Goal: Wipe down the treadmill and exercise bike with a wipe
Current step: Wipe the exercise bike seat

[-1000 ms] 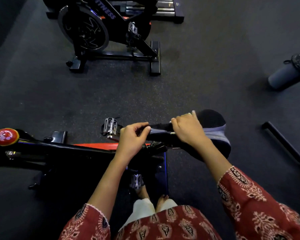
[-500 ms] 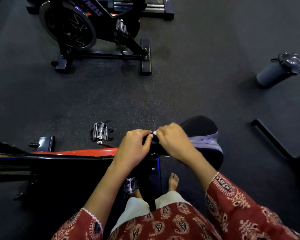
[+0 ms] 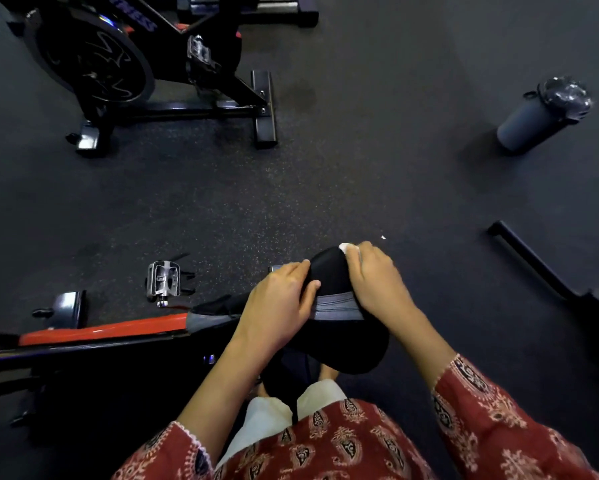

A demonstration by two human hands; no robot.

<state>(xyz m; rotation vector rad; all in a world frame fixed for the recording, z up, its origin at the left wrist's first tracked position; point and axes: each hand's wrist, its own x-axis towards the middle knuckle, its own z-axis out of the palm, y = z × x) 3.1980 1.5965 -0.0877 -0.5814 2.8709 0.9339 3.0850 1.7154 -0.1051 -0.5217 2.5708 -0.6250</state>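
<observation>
The right grip is pinching the thin, probably limp wipe against the seemingly firm, padded saddle, while the left grip is clasping the saddle to steady it.

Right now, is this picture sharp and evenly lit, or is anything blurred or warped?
Head view: dim, the black padded bike saddle melting into shadow; right hand and white wipe slightly motion-smeared; wide-angle lens bows the edges; the grey cylindrical bottle glints at its lid.
</observation>
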